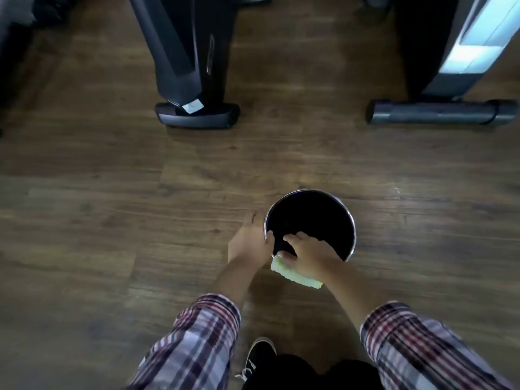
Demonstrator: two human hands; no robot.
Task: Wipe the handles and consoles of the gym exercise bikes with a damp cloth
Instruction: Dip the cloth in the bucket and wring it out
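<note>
A round metal bucket (352,220) with a dark inside stands on the wooden floor below me. My left hand (249,243) grips its left rim, thumb hooked over the edge. My right hand (306,256) is over the bucket's near rim, closed on a pale yellow cloth (292,274) that hangs out beneath the palm. Two exercise bikes stand beyond: a black bike base (197,115) at upper centre and a grey-and-black one (441,112) at upper right. Their handles and consoles are out of view.
Wooden floor (112,206) lies all around the bucket. A dark machine part (11,52) sits at the upper left edge. My black shoe (260,358) is on the floor just behind the bucket.
</note>
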